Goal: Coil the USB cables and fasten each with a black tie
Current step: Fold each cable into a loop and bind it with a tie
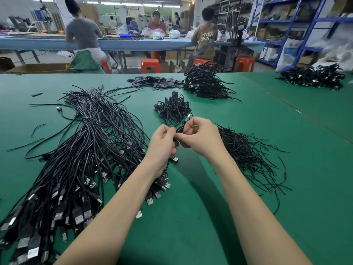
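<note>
Starting on the left, the big pile of loose USB cables [80,150] is sprawling across the green surface [191,217], plugs all fanned out toward the near edge. These look thin, light and floppy, so I'm guessing they spring back open the moment you let go of a loop. The plug ends are the only stiff bit, so that's probably the handiest place to anchor a coil.

Moving to the middle, the left hand [162,146] is gripping the coiled cable [178,130] with curled fingers, one plug [174,158] poking out below the palm. The right hand [198,138] is pinching at the same bundle right beside it, fingertips nearly touching the left ones. I can't tell whether a tie is already between the fingers; too small to see. Just behind the hands, the finished coils [172,109] are sitting in a small heap.

Further right, the black ties [246,150] are lying in a wiry heap close to the right wrist. They look stiff enough to hold a twist but thin and fiddly, so pinching one near its end seems best.
</note>
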